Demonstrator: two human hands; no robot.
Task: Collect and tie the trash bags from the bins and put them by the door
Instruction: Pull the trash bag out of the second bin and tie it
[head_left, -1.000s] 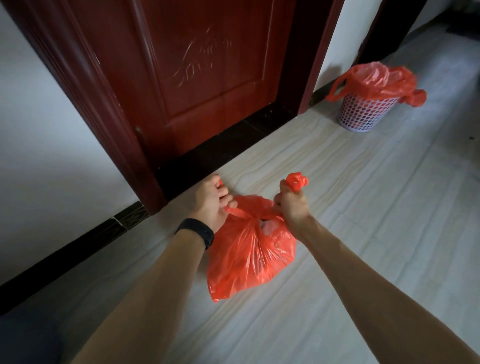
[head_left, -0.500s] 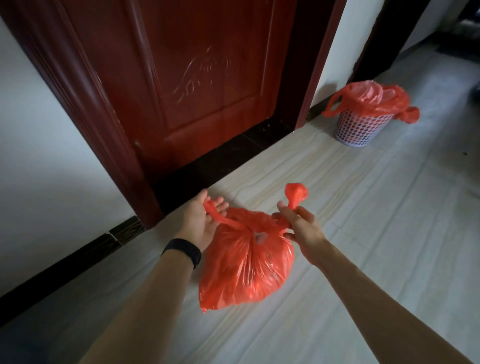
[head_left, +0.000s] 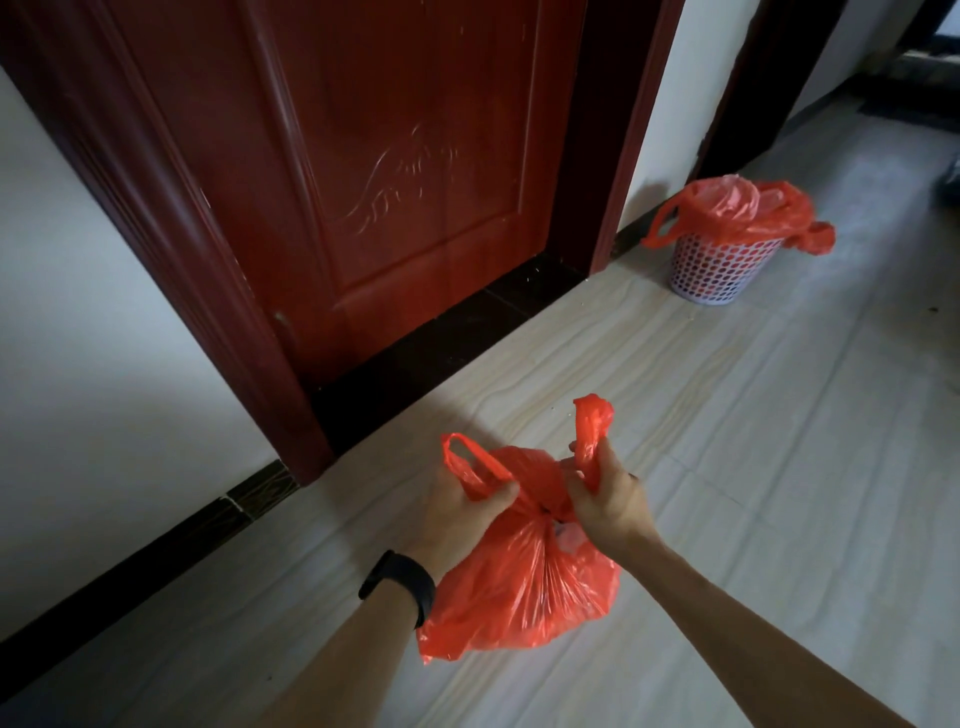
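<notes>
Just in front of the door (head_left: 363, 156), the left hand (head_left: 462, 506) and right hand (head_left: 602, 499) each grip a handle of the red trash bag (head_left: 524, 597), mid-tie; the next move probably calls for cinching the knot.

Ahead: the closed door (head_left: 374, 171) and its frame (head_left: 171, 249) bar the way.
Left: wall (head_left: 78, 312).
Right: bare floor (head_left: 753, 441) runs to the lined bin (head_left: 722, 273).
Between left hand (head_left: 462, 514) and right hand (head_left: 608, 504): the trash bag (head_left: 519, 597) fills the gap.

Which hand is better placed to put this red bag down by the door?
Probably the left hand: it grips one handle of the red bag on the side nearer the door. The right hand grips the other handle, farther away.
</notes>
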